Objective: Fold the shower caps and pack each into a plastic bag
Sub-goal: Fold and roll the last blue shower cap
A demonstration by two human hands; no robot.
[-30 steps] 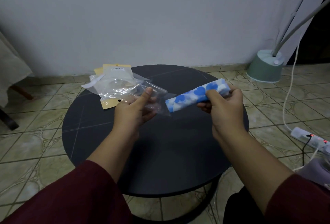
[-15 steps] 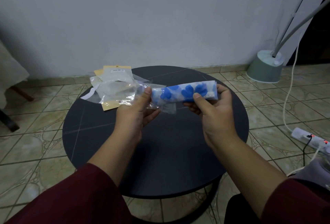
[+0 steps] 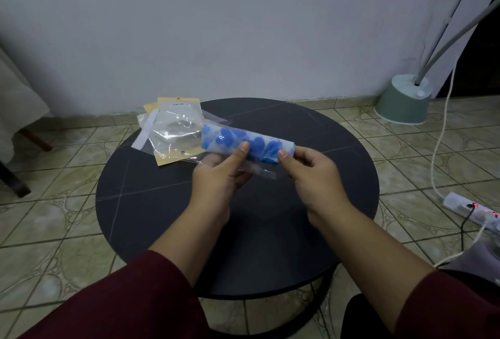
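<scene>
A folded shower cap, white with blue hearts, lies almost wholly inside a clear plastic bag held above the round black table. My left hand grips the bag from below, thumb pressed on the cap through the plastic. My right hand pinches the bag's open right end, beside the cap's end. A pile of clear bags with yellow header cards rests on the table's far left.
A green lamp base stands on the tiled floor at the far right, with a white cable running to a power strip with red lights. A cloth-covered piece of furniture is at the far left.
The cap has slid leftward, deeper into the bag, until nearly all of it is inside. My right hand followed it in toward my left hand.
</scene>
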